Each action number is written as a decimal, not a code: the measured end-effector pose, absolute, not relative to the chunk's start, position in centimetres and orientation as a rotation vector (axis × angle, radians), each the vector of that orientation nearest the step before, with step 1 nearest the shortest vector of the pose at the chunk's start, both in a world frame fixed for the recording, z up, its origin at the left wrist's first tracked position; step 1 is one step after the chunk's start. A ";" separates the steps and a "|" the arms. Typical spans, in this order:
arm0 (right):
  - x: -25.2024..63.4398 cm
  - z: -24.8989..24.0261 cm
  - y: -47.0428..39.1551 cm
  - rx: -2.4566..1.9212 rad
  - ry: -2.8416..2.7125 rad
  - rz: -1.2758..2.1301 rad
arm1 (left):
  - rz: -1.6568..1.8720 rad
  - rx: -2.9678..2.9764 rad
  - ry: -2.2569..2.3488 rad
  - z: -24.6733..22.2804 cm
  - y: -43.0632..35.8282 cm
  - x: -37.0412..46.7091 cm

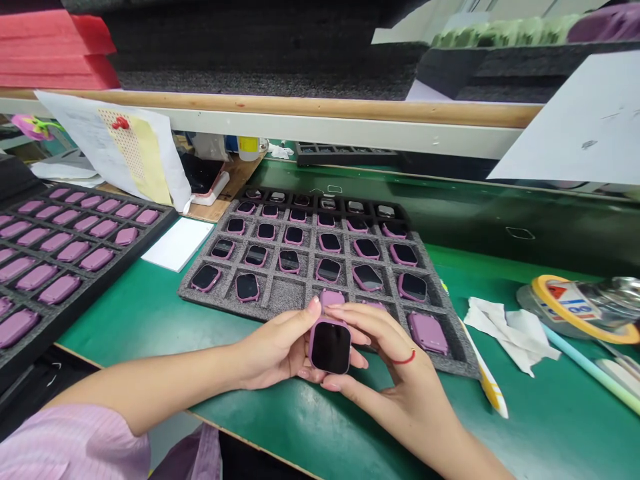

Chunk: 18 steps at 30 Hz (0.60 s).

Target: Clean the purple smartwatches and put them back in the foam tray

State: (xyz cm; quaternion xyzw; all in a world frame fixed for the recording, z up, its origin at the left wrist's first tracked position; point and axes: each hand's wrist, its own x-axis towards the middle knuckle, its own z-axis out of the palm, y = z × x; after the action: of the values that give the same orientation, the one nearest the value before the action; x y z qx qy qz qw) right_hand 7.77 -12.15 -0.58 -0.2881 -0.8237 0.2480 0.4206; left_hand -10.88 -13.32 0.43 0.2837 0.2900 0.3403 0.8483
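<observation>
Crumpled white tissue (515, 330) is spread on the table (125, 320), right of the fingers (380, 323). Beyond them and leftward, a white pad (179, 245) is laid, a red pin (121, 123) is stuck in a yellow slip (149, 167), and red slabs (55, 50) are stacked on a shelf (310, 109).

Toward three o'clock, the white label (573, 307) on a round, yellow-rimmed container (600, 331) carried the clearest print: a large blue 8, apparently with a 1 before it, near a red sign too small to make out. Toward ten o'clock, the writing on a white sheet (83, 140) was too faint to read. At two o'clock, another sheet (575, 120) bore illegible dark marks. At four o'clock, tiny marks on a purple watch back (427, 332) could not be read either.
</observation>
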 end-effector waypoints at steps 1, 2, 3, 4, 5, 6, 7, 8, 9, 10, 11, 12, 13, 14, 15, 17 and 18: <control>7.8 -0.6 -12.2 -0.719 -2.064 0.621 | 0.714 0.594 0.616 0.4 -13.3 -10.9; 7.8 -0.6 -12.2 -0.717 -2.067 0.619 | 0.711 0.592 0.620 0.4 -13.3 -10.9; 7.8 -0.6 -12.2 -0.716 -2.072 0.618 | 0.709 0.594 0.621 0.5 -13.3 -10.9; 7.8 -0.5 -12.1 -0.714 -2.078 0.616 | 0.708 0.595 0.624 0.5 -13.3 -10.9; 7.8 -0.5 -12.1 -0.712 -2.083 0.613 | 0.710 0.599 0.627 0.5 -13.3 -10.9; 7.8 -0.5 -12.1 -0.708 -2.087 0.607 | 0.711 0.605 0.627 0.5 -13.3 -10.9; 7.8 -0.4 -12.1 -0.705 -2.088 0.601 | 0.714 0.612 0.622 0.6 -13.3 -10.9; 7.7 -0.4 -12.1 -0.702 -2.089 0.597 | 0.717 0.621 0.613 0.6 -13.3 -10.9; 7.7 -0.4 -12.1 -0.699 -2.088 0.594 | 0.721 0.629 0.606 0.6 -13.3 -10.9; 7.7 -0.4 -12.1 -0.696 -2.086 0.593 | 0.724 0.638 0.598 0.6 -13.3 -10.9; 7.7 -0.5 -12.1 -0.693 -2.084 0.592 | 0.728 0.644 0.591 0.5 -13.3 -10.8; 7.8 -0.5 -12.1 -0.692 -2.084 0.592 | 0.731 0.647 0.585 0.4 -13.3 -10.8; 7.8 -0.5 -12.1 -0.692 -2.085 0.592 | 0.734 0.649 0.581 0.4 -13.3 -10.8; 7.8 -0.6 -12.2 -0.695 -2.087 0.593 | 0.736 0.649 0.576 0.3 -13.3 -10.8; 7.8 -0.6 -12.2 -0.698 -2.091 0.593 | 0.737 0.648 0.568 0.2 -13.3 -10.8; 7.9 -0.6 -12.2 -0.705 -2.098 0.590 | 0.736 0.645 0.548 0.1 -13.3 -10.8; 7.9 -0.6 -12.3 -0.706 -2.103 0.586 | 0.737 0.644 0.543 0.1 -13.3 -10.8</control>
State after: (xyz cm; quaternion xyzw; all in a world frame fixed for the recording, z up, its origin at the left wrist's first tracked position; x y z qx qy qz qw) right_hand 7.92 -12.26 -0.58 -0.2804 -0.8355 0.2327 0.4112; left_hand -10.81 -13.28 0.10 0.3054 0.2574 0.3498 0.8474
